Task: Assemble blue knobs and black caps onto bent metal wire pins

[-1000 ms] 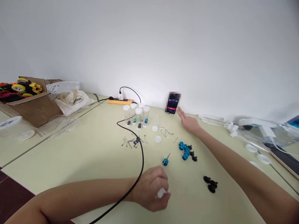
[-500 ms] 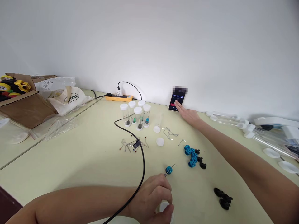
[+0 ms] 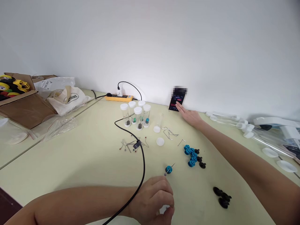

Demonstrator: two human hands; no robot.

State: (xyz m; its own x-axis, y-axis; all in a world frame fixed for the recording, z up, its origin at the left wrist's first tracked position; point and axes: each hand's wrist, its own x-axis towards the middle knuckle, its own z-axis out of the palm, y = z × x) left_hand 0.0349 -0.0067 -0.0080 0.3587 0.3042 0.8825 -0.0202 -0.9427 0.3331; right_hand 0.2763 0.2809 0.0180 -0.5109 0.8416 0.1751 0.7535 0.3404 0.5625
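My left hand, at the front edge, has its fingers curled towards the thumb around a white round cap, mostly hidden behind them. Just beyond its knuckles lies a blue spool-like part with a thin metal pin across it. My right hand reaches to the back wall with fingers stretched out, their tips on the screen of a phone. The phone leans upright and shows a timer. Several blue parts and black ones lie below my right forearm.
Several capped clear tubes stand mid-table near an orange power strip. Loose metal pins, hex keys and a white disc lie in front. A black cable crosses my left wrist. A cardboard box sits at left.
My left fingers and thumb have come closer together, covering more of the white cap. The phone screen has changed and its timer dimmed; my right fingertips stay on it.
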